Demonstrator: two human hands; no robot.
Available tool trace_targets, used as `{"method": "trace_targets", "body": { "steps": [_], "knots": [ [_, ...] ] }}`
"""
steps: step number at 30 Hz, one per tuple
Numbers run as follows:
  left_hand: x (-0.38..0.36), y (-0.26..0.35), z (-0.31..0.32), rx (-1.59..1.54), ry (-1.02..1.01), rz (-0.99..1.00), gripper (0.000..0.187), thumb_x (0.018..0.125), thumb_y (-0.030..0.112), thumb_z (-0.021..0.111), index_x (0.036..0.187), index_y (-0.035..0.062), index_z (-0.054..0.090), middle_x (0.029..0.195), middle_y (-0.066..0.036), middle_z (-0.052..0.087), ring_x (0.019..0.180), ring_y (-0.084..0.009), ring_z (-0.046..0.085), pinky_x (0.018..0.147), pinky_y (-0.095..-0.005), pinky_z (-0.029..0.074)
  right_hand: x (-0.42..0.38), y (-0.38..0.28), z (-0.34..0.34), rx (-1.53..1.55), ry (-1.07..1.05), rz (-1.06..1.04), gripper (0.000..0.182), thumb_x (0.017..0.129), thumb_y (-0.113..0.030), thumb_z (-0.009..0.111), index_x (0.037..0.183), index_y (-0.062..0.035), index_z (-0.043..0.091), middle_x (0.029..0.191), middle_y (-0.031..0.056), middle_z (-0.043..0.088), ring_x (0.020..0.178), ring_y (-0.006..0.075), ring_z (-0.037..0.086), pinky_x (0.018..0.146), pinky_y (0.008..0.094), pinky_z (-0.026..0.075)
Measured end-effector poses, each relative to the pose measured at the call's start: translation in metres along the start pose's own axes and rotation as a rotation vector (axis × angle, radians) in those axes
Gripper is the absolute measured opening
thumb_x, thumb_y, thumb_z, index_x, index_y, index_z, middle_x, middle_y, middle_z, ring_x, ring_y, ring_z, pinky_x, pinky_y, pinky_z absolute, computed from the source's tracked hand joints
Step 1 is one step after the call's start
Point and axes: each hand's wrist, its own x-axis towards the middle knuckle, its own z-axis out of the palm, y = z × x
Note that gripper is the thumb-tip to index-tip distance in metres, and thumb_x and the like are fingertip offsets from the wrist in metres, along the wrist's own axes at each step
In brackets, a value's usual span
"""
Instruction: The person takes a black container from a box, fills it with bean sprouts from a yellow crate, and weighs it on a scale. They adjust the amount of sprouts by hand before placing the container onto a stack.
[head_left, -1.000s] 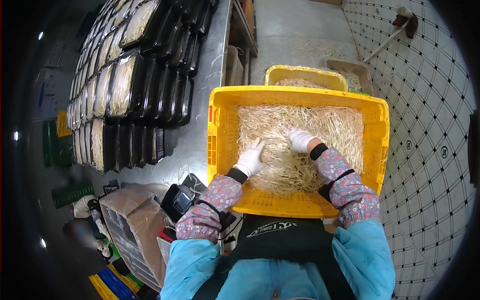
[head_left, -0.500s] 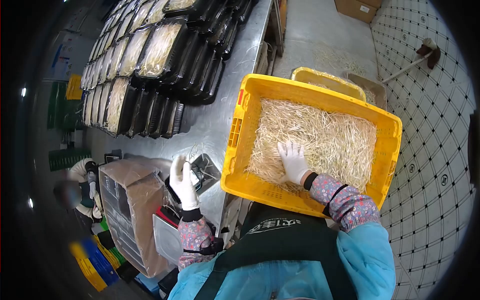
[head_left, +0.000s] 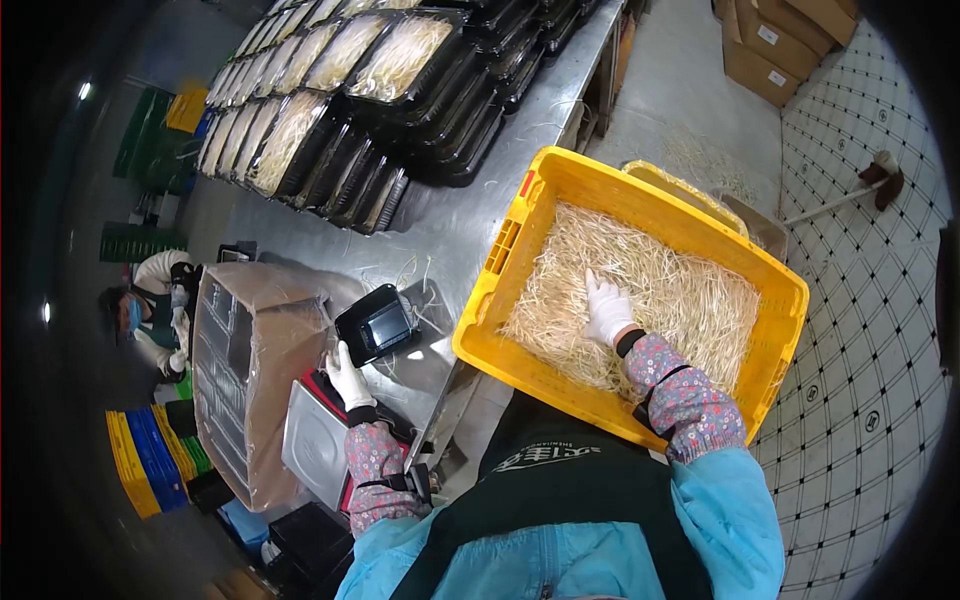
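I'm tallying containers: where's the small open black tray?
In the head view, the black tray is left of the yellow crate, by the left hand and below the stacked packs.

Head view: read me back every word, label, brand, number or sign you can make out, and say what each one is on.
Nothing reads clearly enough to quote.
Apron: white printing, larger characters with tiny letters beneath, too blurred to read surely.
Cardboard boxes: white labels, too small to read.
Tiled floor: small round marks, too small to make out.
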Motion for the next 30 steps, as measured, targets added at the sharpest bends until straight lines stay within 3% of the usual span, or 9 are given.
{"method": "trace_targets", "body": {
  "steps": [1,2,5,10,16,20,24,26,30],
  "knots": [
    [-0.008,0.008,0.0,0.038,-0.027,-0.155,0.063,0.089,0.034,0.073,0.137,0.0013,0.049,0.109,-0.005,0.062,0.074,-0.0074,0.054,0.056,-0.0214,0.039,0.004,0.003,-0.003,0.024,-0.037,0.003,0.113,0.063,-0.034,0.082,0.152,-0.0008,0.021,0.126,0.0228,0.058,0.118,0.0349,0.057,0.098,0.0436,0.048],
    [-0.001,-0.007,0.001,0.013,-0.013,-0.127,0.056,0.087,0.04,0.074,0.127,0.0068,0.055,0.095,0.001,0.058,0.071,-0.0084,0.051,0.056,-0.0215,0.039,0.004,0.007,-0.007,0.016,-0.032,-0.006,0.113,0.063,-0.034,0.082,0.152,-0.0008,0.021,0.126,0.0228,0.058,0.118,0.0349,0.057,0.098,0.0436,0.048],
    [-0.017,0.005,0.011,0.0,-0.03,-0.292,0.054,0.08,0.047,0.079,0.114,0.0111,0.058,0.088,0.002,0.054,0.068,-0.0107,0.051,0.054,-0.0229,0.04,-0.003,0.015,-0.022,0.195,0.007,-0.014,0.108,0.062,-0.03,0.081,0.151,-0.0011,0.027,0.121,0.0237,0.062,0.107,0.0326,0.064,0.091,0.0379,0.051],
    [0.002,-0.028,0.012,-0.081,0.074,-0.214,0.021,0.081,0.019,0.077,0.091,0.0102,0.061,0.08,0.0,0.06,0.057,-0.0126,0.054,0.04,-0.0232,0.04,-0.02,0.034,-0.026,0.338,0.064,0.01,0.112,0.06,-0.034,0.083,0.153,-0.007,0.026,0.122,0.0236,0.063,0.106,0.0355,0.065,0.091,0.0385,0.052],
    [-0.019,0.008,0.028,-0.493,0.174,-0.121,0.017,0.086,0.012,0.07,0.099,0.0068,0.06,0.087,-0.004,0.062,0.078,-0.0134,0.06,0.067,-0.0305,0.051,-0.034,0.03,-0.056,0.164,0.091,0.046,0.119,0.057,-0.03,0.084,0.154,-0.0048,0.02,0.113,0.0248,0.066,0.1,0.0373,0.066,0.087,0.0407,0.053],
    [-0.027,0.054,0.034,-0.331,0.23,0.25,0.022,0.094,0.01,0.063,0.112,-0.0026,0.058,0.106,-0.01,0.062,0.099,-0.0193,0.06,0.092,-0.0322,0.048,-0.048,0.0,-0.099,0.05,0.256,-0.068,0.117,0.062,-0.027,0.084,0.153,-0.0007,0.017,0.108,0.0217,0.066,0.097,0.0353,0.067,0.084,0.0427,0.053],
    [-0.078,0.131,0.033,-0.147,0.12,0.708,0.039,0.098,0.01,0.056,0.133,-0.0042,0.048,0.137,-0.018,0.051,0.125,-0.025,0.05,0.11,-0.0371,0.036,-0.067,-0.087,-0.144,-0.062,0.496,-0.352,0.094,0.062,-0.022,0.081,0.142,-0.0009,0.039,0.104,0.0176,0.065,0.1,0.0334,0.063,0.082,0.0431,0.053],
    [-0.098,0.154,0.023,0.132,0.194,1.01,0.048,0.097,0.009,0.055,0.141,-0.0022,0.041,0.149,-0.021,0.038,0.137,-0.0317,0.038,0.116,-0.0427,0.028,-0.076,-0.15,-0.155,-0.113,0.494,-0.426,0.09,0.061,-0.023,0.082,0.139,-0.0015,0.042,0.106,0.0178,0.064,0.102,0.0341,0.062,0.084,0.0437,0.052],
    [-0.117,0.163,-0.02,0.312,0.048,1.188,0.054,0.09,0.014,0.062,0.141,0.0026,0.047,0.155,-0.021,0.029,0.143,-0.0405,0.029,0.117,-0.0481,0.025,-0.077,-0.28,-0.132,-0.199,0.611,-0.723,0.084,0.059,-0.022,0.08,0.133,-0.0017,0.047,0.102,0.016,0.063,0.098,0.0341,0.062,0.082,0.0451,0.051]
  ]
}}
